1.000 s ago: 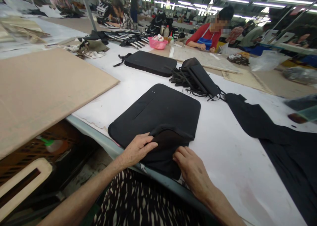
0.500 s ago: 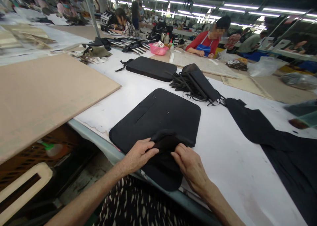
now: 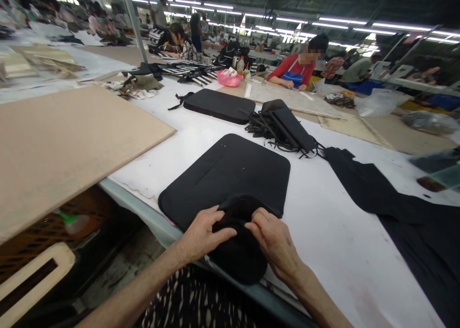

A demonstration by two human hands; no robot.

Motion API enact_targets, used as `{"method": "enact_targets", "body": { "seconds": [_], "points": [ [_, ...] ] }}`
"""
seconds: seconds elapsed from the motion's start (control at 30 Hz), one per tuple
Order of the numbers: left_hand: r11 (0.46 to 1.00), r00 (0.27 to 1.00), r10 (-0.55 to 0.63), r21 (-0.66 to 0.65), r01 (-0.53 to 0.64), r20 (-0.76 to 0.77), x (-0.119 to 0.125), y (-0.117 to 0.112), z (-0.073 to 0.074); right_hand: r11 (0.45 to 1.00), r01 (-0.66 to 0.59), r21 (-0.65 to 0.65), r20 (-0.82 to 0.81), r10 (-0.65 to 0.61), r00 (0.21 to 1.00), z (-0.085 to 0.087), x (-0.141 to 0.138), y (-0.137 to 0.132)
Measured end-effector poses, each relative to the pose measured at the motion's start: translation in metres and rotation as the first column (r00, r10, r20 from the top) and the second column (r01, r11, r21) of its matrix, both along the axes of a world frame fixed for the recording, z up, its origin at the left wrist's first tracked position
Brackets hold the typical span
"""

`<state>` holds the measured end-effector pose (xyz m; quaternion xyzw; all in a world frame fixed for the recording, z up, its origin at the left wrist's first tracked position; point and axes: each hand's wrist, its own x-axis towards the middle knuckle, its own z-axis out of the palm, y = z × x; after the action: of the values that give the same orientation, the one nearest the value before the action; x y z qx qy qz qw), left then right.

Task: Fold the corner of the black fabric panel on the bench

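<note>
At the near edge of the white-covered table (image 3: 323, 232), both my hands grip a black fabric piece (image 3: 237, 258) that bunches and folds between them. My left hand (image 3: 206, 230) pinches its left side, thumb stretched over the fold. On the opposite side my right hand (image 3: 271, 232) has thumb and fingers closed on the cloth. The near end of the piece hangs at the table's edge. Just beyond lies a flat black panel with rounded corners (image 3: 237, 170), with a straight line across its left part. Whether piece and panel are joined is hidden by the folds.
Farther back lie a black padded panel (image 3: 219, 105), a bundle of black straps (image 3: 287, 127) and a pink basket (image 3: 229, 79). Black cloth (image 3: 395, 198) spreads to the right. A tan board (image 3: 79, 141) juts in from the left. A person in red (image 3: 298, 69) works across the table.
My hands have drawn slightly closer together, and the black fabric between them has curled into a rounder fold. The view has shifted a little; the other pieces lie as before.
</note>
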<state>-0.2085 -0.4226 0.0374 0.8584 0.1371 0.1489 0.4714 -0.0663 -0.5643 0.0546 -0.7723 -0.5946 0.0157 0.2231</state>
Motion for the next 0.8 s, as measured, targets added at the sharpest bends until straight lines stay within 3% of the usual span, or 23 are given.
{"method": "enact_targets", "body": {
  "seconds": [0.23,0.47,0.53,0.63,0.73,0.8],
  "points": [
    [0.996,0.996,-0.090,-0.011,0.090,-0.004,-0.002,0.004,0.003,0.998,0.061,0.029,-0.044,-0.059,0.997,-0.001,-0.001,0.004],
    [0.991,0.994,-0.104,-0.085,0.105,0.021,0.000,0.009,0.007,0.947,0.228,0.227,-0.079,-0.216,0.973,-0.002,0.000,-0.017],
    [0.995,0.996,-0.084,-0.059,0.085,0.017,0.000,0.009,0.005,0.960,0.190,0.204,-0.085,-0.176,0.981,-0.001,-0.002,-0.028],
    [0.998,0.998,-0.061,-0.033,0.061,0.007,-0.001,0.009,0.002,0.999,0.025,0.039,-0.121,-0.020,0.992,0.000,-0.011,-0.042],
    [0.997,0.998,-0.063,-0.036,0.063,-0.005,-0.001,0.009,0.003,0.980,-0.160,-0.118,-0.111,0.147,0.983,-0.001,-0.023,-0.052],
    [0.997,0.998,-0.065,-0.037,0.065,-0.006,-0.001,0.010,0.004,0.966,-0.207,-0.155,-0.026,0.206,0.978,-0.005,-0.030,-0.057]
  ]
}}
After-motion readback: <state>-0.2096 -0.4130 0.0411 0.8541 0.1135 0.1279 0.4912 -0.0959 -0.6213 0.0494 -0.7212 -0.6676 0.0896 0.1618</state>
